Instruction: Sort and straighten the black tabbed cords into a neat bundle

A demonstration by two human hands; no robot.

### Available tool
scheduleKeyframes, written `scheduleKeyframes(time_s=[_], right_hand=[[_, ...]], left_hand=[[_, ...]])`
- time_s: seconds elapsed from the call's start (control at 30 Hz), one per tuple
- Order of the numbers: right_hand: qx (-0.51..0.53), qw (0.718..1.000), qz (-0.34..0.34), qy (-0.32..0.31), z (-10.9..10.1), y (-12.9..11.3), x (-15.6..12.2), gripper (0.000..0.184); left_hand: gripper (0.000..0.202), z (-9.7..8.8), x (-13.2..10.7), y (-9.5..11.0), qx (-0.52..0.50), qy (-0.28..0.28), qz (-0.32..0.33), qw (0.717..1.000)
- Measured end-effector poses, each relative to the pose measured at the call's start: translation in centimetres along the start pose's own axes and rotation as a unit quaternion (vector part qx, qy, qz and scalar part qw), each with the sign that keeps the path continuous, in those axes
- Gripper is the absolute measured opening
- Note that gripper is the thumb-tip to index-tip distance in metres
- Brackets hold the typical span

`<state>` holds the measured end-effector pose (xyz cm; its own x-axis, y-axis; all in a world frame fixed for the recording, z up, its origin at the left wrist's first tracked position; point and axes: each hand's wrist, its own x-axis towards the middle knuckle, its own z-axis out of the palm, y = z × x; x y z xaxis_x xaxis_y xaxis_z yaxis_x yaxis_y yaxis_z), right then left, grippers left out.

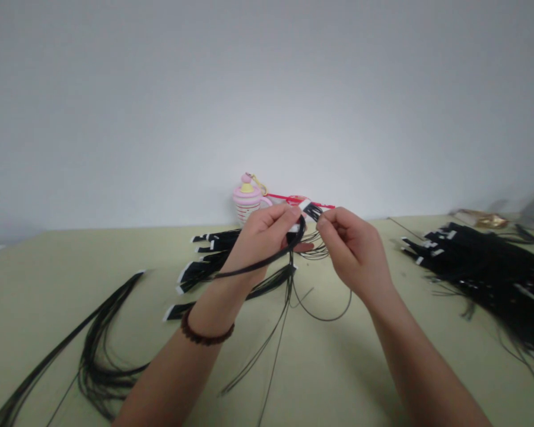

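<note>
My left hand [267, 231], with a dark bead bracelet [207, 339] at its wrist, is closed on a wire harness near its white connector [305, 204]. A thick black cable [273, 257] from it curves back over my left forearm. Just right of the connector, the thumb and forefinger of my right hand [353, 249] pinch the thin black wires [312, 211]. Loose wire ends [254, 360] hang below my hands. Behind and beneath my left hand lie several black wire harnesses [204, 270] with white ends.
On the pale green table [89, 249], a bundle of black wires [100, 344] lies at the left. A large pile of black harnesses [493, 284] covers the right side. A pink-lidded cup [247, 201] stands near the wall, beside a red strip [278, 197].
</note>
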<state>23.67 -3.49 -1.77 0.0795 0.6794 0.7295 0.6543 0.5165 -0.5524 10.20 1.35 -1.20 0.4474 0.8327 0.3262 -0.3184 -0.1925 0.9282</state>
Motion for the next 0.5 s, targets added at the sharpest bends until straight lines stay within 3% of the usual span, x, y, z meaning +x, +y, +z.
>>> scheduleKeyframes(time_s=[0.17,0.3,0.5], right_hand=[[0.034,0.999,0.006,0.011,0.3,0.3,0.1,0.014],[0.087,0.995,0.024,-0.035,-0.1,1.0,0.4,0.015],[0.051,0.998,0.016,-0.044,-0.9,0.9,0.4,0.015]], left_hand=[[0.021,-0.3,0.3,-0.2,-0.041,0.015,-0.022,0.999],[0.017,-0.8,0.7,0.1,-0.092,0.056,-0.042,0.993],[0.013,-1.2,0.9,1.0,-0.16,0.103,-0.03,0.981]])
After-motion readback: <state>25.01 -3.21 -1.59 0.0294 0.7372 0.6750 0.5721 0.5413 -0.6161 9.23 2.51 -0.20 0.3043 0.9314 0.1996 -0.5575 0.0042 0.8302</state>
